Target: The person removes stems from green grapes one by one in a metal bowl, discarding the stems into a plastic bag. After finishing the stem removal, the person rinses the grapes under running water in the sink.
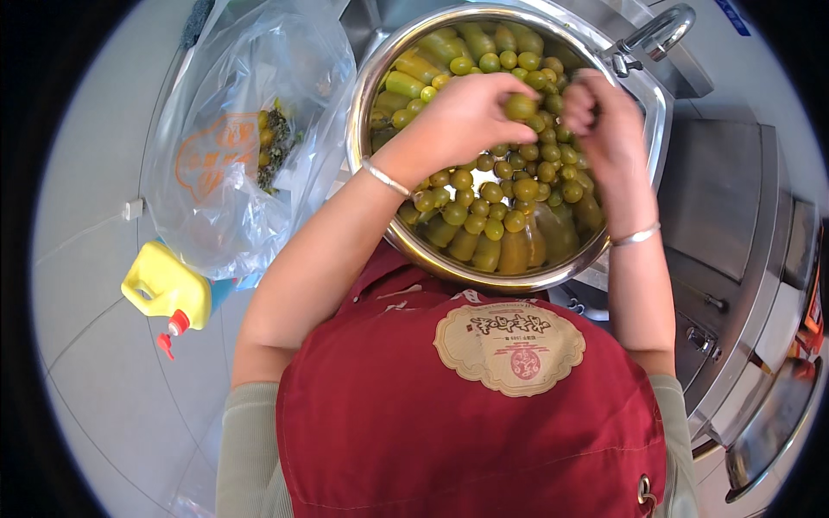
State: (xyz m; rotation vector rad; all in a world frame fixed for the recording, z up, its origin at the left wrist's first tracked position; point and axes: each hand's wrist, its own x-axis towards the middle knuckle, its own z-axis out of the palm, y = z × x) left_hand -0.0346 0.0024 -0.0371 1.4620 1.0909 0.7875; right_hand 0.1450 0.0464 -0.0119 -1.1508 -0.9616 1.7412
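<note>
Round green fruits, which look like kumquats or small limes (526,189), lie in a large round stainless steel basin (369,84); their reflections show on its inner wall. Over the basin, my left hand (476,113) holds one green fruit (520,107) between thumb and fingers. My right hand (599,113), blurred, is just right of it above the basin's right side, its fingers curled; whether something small is between them cannot be told. A bangle circles each wrist.
A clear plastic bag (239,213) with some yellow fruits and dark scraps (275,149) lies left of the basin. A chrome faucet (660,39) reaches over the sink's upper right. A yellow jug (168,285) with a red cap stands at lower left. Steel cabinets (719,194) line the right.
</note>
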